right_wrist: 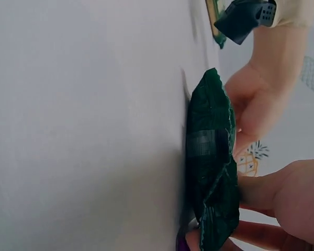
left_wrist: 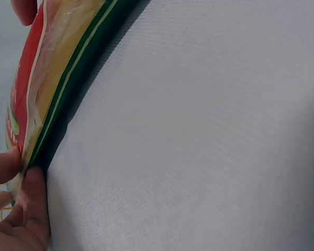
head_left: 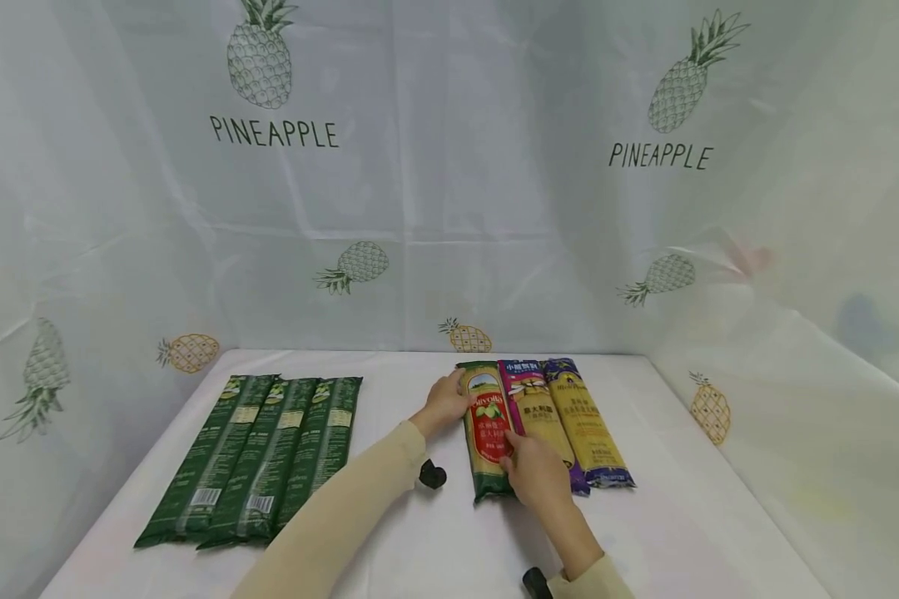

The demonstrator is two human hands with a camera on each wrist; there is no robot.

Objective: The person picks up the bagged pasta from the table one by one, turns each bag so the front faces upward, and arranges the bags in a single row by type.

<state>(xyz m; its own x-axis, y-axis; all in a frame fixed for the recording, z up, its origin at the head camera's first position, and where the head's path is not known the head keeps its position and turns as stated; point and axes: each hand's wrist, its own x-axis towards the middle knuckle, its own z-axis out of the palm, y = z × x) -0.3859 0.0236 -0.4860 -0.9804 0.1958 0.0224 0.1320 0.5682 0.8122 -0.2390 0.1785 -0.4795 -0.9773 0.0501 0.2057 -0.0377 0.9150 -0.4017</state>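
Observation:
A spaghetti pack (head_left: 488,420) in red, gold and green lies lengthwise on the white table, its label facing up. My left hand (head_left: 447,401) pinches its far left edge, thumb above and fingers low at the side, as the left wrist view shows. Near its close end, my right hand (head_left: 537,470) grips the right edge; in the right wrist view the thumb is on top and fingertips reach underneath the green end (right_wrist: 212,172). Right beside this pack is a pink and purple pasta pack (head_left: 528,387), partly covered by my right hand. A yellow and blue pasta pack (head_left: 586,424) lies at its right.
Three dark green packs (head_left: 265,466) lie side by side on the left of the table (head_left: 397,516), the nearest one partly behind my left sleeve (head_left: 352,507). A white curtain (head_left: 464,166) printed with pineapples hangs behind the table and along its sides.

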